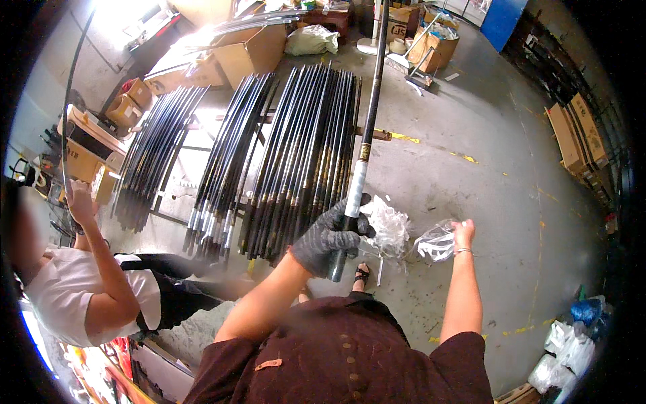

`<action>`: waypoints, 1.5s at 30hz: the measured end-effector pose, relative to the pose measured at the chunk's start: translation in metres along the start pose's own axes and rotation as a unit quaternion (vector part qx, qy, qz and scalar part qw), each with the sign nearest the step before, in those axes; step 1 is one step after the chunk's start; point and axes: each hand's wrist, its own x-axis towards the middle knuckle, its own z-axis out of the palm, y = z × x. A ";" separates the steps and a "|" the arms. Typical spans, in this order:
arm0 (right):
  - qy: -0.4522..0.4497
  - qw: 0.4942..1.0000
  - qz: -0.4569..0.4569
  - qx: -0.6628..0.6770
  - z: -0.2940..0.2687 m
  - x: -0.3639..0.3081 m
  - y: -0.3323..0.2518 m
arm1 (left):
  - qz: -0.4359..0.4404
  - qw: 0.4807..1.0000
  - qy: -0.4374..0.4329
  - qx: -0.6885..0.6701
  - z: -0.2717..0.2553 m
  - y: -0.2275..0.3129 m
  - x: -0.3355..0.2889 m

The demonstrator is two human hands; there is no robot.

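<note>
Rod [369, 128] stood steeply in front of the person, leaning slightly right toward its top, which ran out past the upper edge of the view. The left hand [328, 237], in a dark grey glove, was closed around the rod near its lower end; a short stretch of black showed below the fist. Above the glove came a pale silver band, then a dark part with gold marks.

The right hand [463, 232], bare with a bracelet at the wrist, was out to the side, well apart from the rod, its fingers drawn together on a clear wrap [436, 241]. Between the two hands, a heap of white plastic [389, 229] lay on the grey floor [498, 175], near the person's sandal [362, 273].

Ahead and to the left, dark rods [303, 161] lay side by side in three groups across a rack [168, 217]. Beyond them were a large carton [250, 57] and a broom [398, 62]. At the left, a co-worker in a white shirt [74, 289] held a thin dark pole [67, 101] upright.
</note>
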 end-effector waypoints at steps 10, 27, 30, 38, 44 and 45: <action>-0.017 0.975 -0.003 0.222 -0.020 -0.039 -0.057 | 0.040 0.998 0.019 -0.037 -0.014 -0.002 0.000; -0.343 0.887 -0.306 0.038 0.041 -0.237 -0.285 | 0.080 0.983 0.128 0.105 -0.003 0.005 0.000; -0.363 0.876 -0.311 0.058 0.040 -0.242 -0.290 | 0.095 0.984 0.104 0.109 0.000 0.009 -0.001; -0.340 0.874 -0.343 0.053 0.050 -0.251 -0.296 | 0.125 0.968 0.108 0.191 -0.010 -0.007 0.010; -0.314 0.882 -0.349 0.037 0.050 -0.259 -0.305 | 0.130 0.955 0.143 0.227 -0.001 -0.004 0.012; -0.307 0.882 -0.355 0.029 0.050 -0.259 -0.306 | 0.164 0.939 0.144 0.265 0.000 -0.005 0.013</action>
